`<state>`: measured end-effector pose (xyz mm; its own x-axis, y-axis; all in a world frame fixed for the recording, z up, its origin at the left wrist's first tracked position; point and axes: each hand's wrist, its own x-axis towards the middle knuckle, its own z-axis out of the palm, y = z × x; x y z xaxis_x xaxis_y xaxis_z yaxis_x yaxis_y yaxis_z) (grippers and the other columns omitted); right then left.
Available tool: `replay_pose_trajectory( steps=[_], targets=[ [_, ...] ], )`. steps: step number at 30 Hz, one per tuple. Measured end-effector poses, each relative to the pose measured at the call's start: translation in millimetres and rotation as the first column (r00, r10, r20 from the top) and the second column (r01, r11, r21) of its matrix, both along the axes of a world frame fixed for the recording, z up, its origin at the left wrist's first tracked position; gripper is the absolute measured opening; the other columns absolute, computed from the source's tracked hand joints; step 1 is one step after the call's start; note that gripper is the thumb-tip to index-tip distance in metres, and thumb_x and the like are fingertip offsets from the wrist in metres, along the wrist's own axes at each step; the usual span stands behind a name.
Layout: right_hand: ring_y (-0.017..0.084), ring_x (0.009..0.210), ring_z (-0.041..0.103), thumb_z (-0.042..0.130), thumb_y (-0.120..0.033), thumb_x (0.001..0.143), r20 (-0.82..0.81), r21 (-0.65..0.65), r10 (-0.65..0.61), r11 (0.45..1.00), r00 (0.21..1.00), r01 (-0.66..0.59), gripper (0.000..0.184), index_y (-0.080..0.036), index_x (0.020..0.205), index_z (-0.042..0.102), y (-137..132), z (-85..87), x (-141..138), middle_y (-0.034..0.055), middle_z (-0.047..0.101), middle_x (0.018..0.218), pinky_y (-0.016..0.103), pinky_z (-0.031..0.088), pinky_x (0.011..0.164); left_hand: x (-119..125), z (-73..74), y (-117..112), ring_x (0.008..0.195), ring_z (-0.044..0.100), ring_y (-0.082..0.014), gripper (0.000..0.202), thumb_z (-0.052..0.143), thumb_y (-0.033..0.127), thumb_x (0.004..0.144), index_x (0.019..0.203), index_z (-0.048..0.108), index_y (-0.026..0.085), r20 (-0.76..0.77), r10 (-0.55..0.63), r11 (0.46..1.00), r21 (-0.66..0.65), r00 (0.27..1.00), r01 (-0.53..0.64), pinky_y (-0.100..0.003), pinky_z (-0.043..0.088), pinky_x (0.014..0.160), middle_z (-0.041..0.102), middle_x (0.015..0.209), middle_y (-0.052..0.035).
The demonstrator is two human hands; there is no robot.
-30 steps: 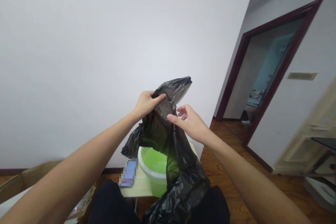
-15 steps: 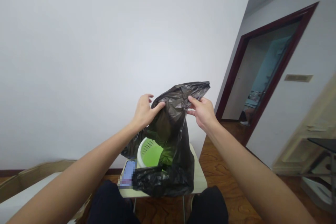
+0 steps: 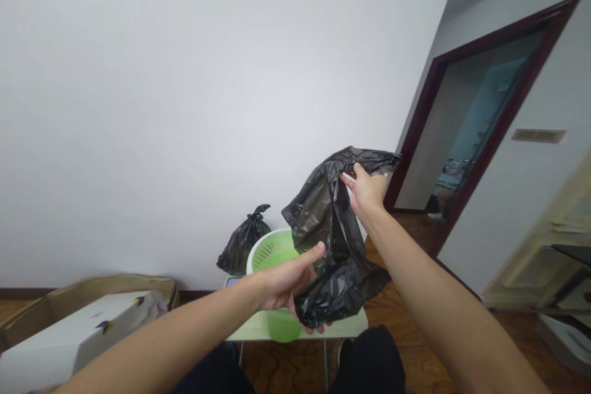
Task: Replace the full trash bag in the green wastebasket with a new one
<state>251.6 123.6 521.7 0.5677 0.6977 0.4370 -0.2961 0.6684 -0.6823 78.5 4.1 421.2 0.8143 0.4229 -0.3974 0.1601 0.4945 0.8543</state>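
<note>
My right hand [image 3: 367, 191] pinches the upper part of a thin black garbage bag [image 3: 318, 212] between thumb and fingers. Lower down, my left hand [image 3: 290, 283] cups the bag's bunched, rolled end from beneath, its thumb raised and its fingertips showing under the plastic. Behind the left wrist, a green basket [image 3: 277, 245] with a white perforated rim stands on a small pale table [image 3: 249, 329]; the forearm and bag hide part of it. A knotted, filled black garbage bag [image 3: 244, 243] sits to the basket's left.
A phone's edge [image 3: 233, 281] shows on the table, mostly covered by my left arm. On the floor at left, a cardboard box [image 3: 115, 283] holds a white box [image 3: 74, 332]. A white wall [image 3: 207, 86] rises behind the table. A dark red door frame [image 3: 503, 111] is at right.
My left hand has dropped from the bag's upper edge to under its bunched end. The right hand has shifted slightly right with the bag, uncovering the knotted bag.
</note>
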Motion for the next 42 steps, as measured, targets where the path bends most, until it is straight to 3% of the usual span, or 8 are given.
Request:
replay_pose_trajectory(
  steps=[5,9,14,18,23,33,37,42],
  targets=[
    [0.015,0.077,0.064,0.073,-0.030,0.068,0.009,0.062,-0.058,0.996,0.998,0.057,0.026,-0.017,0.086,0.059,1,-2.6,4,0.0016,0.065,0.089,0.036,0.062,0.067,19,-8.8,-4,0.059,0.067,-0.0202,0.027,0.070,0.035,0.073,0.076,0.070,0.008,0.161,0.398,0.916,-0.017,0.903,-0.401,-0.031,0.056,0.058,0.071,0.071,-0.0138],
    [0.016,0.079,0.065,0.075,-0.031,0.067,0.029,0.080,-0.119,0.990,0.992,0.117,0.029,-0.016,0.088,0.062,-8,-5.9,22,0.0030,0.066,0.094,0.038,0.062,0.065,-4,-0.1,36,0.050,0.063,-0.0150,0.004,0.063,0.010,0.072,0.069,0.066,0.009,0.270,0.689,0.684,0.062,0.672,-0.727,-0.025,0.054,0.050,0.068,0.061,-0.0091],
    [0.019,0.087,0.066,0.079,-0.034,0.065,-0.048,0.112,-0.116,0.986,0.992,0.121,0.033,-0.018,0.089,0.062,-26,-15.4,35,0.0022,0.068,0.096,0.042,0.061,0.073,-48,51.0,89,0.044,0.058,-0.0105,0.020,0.048,-0.006,0.069,0.065,0.059,0.010,0.402,0.862,0.379,-0.104,0.309,-0.920,-0.020,0.052,0.048,0.062,0.054,-0.0036],
    [0.019,0.096,0.066,0.081,-0.030,0.062,-0.154,0.153,-0.078,0.983,0.985,0.102,0.038,-0.021,0.094,0.062,-41,-30.7,28,0.0016,0.068,0.105,0.042,0.059,0.081,-66,90.4,101,0.046,0.059,-0.0113,0.017,0.051,-0.004,0.071,0.070,0.058,0.012,0.468,0.842,0.356,-0.107,0.269,-0.928,-0.021,0.053,0.050,0.061,0.056,-0.0027],
    [0.021,0.094,0.067,0.082,-0.022,0.057,-0.188,0.132,-0.068,0.987,0.980,0.094,0.040,-0.019,0.093,0.065,-50,-56.5,21,0.0037,0.070,0.105,0.045,0.057,0.086,-71,101.6,94,0.029,0.030,-0.0023,0.016,0.054,0.001,0.074,0.064,0.054,0.013,0.500,0.790,0.431,-0.039,0.356,-0.901,-0.015,0.033,0.033,0.044,0.043,0.0053],
    [0.021,0.088,0.067,0.079,-0.034,0.063,0.130,-0.106,-0.263,0.955,0.956,0.278,0.043,-0.017,0.098,0.062,-88,-108.3,34,0.0057,0.070,0.098,0.044,0.056,0.084,-64,66.2,39,0.038,0.044,-0.0089,0.028,0.070,0.038,0.073,0.062,0.059,0.015,0.345,0.750,0.475,0.313,0.564,-0.823,-0.021,0.036,0.041,0.047,0.044,0.0030],
    [0.023,0.093,0.065,0.076,-0.043,0.067,0.309,-0.193,-0.449,0.833,0.838,0.518,0.044,-0.016,0.099,0.062,-107,-128.3,36,0.0092,0.070,0.100,0.042,0.050,0.094,-69,40.8,19,0.036,0.039,-0.0088,0.040,0.071,0.053,0.069,0.059,0.058,0.016,0.201,0.779,0.453,0.476,0.594,-0.754,-0.021,0.031,0.040,0.044,0.041,0.0042],
    [0.031,0.098,0.066,0.072,-0.049,0.070,0.311,-0.348,-0.378,0.808,0.872,0.475,0.044,-0.013,0.094,0.069,-116,-142.3,29,0.0161,0.072,0.101,0.044,0.053,0.088,-76,18.6,8,0.040,0.045,-0.0115,0.048,0.070,0.060,0.066,0.053,0.057,0.016,0.040,0.838,0.414,0.602,0.544,-0.682,-0.023,0.031,0.040,0.052,0.046,-0.0004]
  ],
)
